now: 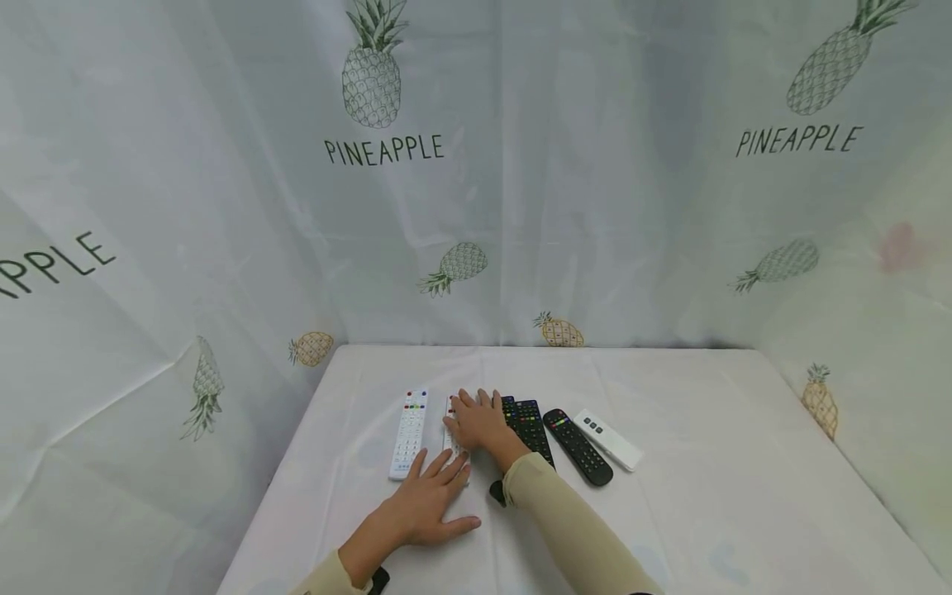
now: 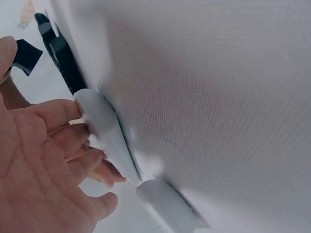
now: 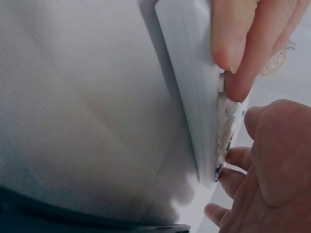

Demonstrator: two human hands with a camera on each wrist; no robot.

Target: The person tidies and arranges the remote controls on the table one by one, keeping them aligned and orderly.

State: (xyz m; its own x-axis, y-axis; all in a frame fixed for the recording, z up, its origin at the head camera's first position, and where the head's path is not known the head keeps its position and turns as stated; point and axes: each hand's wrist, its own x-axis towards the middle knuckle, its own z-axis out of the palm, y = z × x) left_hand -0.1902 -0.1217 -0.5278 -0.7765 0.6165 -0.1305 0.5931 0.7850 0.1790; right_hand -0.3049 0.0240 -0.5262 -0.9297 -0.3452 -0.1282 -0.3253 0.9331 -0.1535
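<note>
The second white remote (image 1: 451, 434) lay on the desk (image 1: 706, 463) between the outer white remote (image 1: 408, 433) and black ones. Right hand (image 1: 476, 420) covered its far end, fingers curled over it; left hand (image 1: 431, 496) rested flat at its near end. Step judged: squaring the row. Next move likely calls for a small lateral nudge.

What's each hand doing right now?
Left hand: open, flat on the white tablecloth.
Right hand: resting on the white rectangular remote; grip cannot be told.

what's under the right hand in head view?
The right hand lies on a white remote; only its left edge and top buttons show. The hand also overlaps a black remote beside it.
</note>
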